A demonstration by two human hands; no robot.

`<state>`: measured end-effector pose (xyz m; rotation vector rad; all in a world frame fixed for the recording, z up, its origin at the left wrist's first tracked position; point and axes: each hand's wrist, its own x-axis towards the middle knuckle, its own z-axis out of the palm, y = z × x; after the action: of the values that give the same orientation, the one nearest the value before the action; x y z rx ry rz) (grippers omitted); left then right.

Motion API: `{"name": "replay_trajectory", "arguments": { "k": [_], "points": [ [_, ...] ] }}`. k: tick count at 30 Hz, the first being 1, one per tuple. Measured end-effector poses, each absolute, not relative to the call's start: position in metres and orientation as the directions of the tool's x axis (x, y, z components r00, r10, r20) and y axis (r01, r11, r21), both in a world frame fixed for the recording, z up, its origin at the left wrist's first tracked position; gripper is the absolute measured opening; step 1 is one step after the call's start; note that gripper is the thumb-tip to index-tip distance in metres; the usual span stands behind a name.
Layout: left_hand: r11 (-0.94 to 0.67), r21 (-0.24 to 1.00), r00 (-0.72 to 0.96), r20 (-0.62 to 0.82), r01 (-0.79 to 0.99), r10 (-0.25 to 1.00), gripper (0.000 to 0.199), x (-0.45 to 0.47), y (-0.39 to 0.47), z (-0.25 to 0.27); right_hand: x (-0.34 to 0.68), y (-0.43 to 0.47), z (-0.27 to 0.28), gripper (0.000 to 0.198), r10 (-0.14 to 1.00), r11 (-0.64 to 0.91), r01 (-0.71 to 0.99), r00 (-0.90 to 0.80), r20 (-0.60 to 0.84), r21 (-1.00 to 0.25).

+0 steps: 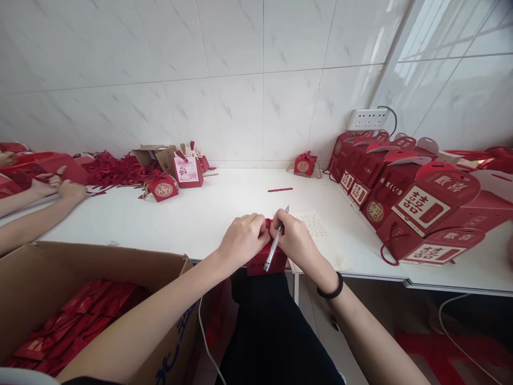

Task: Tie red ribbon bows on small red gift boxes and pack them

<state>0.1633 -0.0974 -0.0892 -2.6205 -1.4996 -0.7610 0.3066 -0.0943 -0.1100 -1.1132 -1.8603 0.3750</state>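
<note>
A small red gift box (256,266) sits at the table's front edge, partly covered by my hands. My left hand (244,240) is closed at its top, pinching a short piece of red ribbon (268,222). My right hand (294,235) meets it there, fingers curled around a clear pen (273,249) that slants across the box. The right fingertips also press together at the ribbon; how much of it they hold is hidden. Beneath my right wrist lies a sheet of paper with handwriting (315,224).
Rows of large red boxes (401,214) stand at right. Small finished boxes (162,187) and a pink-fronted box (188,170) are at back left. A cardboard carton (120,251) of red boxes stands lower left. Another person's hands (60,187) work at far left. A red strip (280,190) lies ahead.
</note>
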Motion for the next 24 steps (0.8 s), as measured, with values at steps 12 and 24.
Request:
{"name": "replay_trajectory", "arguments": {
  "k": [12,24],
  "points": [
    [-0.473,0.361,0.323,0.402,0.804,0.857,0.012,0.160,-0.097,-0.092,0.328,-0.083,-0.104,0.011,0.875,0.482,0.483,-0.232,0.424,-0.731],
    [-0.498,0.377,0.353,0.392,0.781,0.850,0.005,0.159,-0.096,-0.090,0.325,-0.078,-0.094,0.014,0.826,0.559,0.465,-0.383,0.413,-0.687]
  ]
}}
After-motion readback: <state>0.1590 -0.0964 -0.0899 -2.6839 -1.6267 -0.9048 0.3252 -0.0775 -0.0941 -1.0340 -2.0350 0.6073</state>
